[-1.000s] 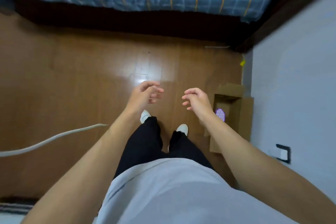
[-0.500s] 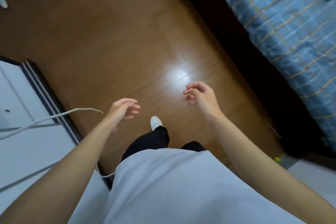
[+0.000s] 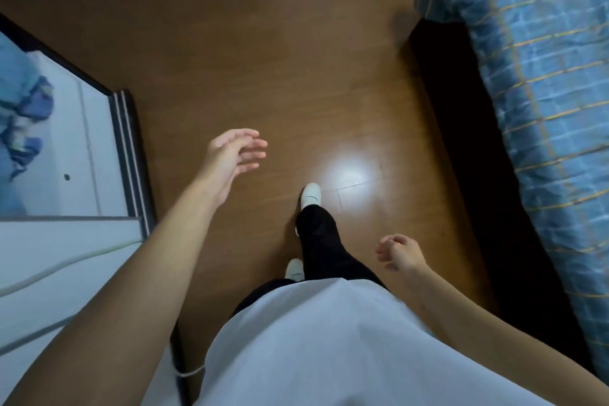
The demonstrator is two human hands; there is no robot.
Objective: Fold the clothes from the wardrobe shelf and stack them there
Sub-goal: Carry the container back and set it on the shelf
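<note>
Head view, left hand (image 3: 230,155) grip wide, right hand (image 3: 400,254) loosely curled, empty, glossy wooden floor (image 3: 263,59)

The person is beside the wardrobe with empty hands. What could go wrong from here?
1. The white cable lies close to the feet; a shoe may catch it.
2. The clothes lie crumpled in the wardrobe; pulling one might drag the others out.

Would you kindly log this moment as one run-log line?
left hand: open, empty | right hand: loosely curled, empty | blue clothes: untouched, far left
</note>
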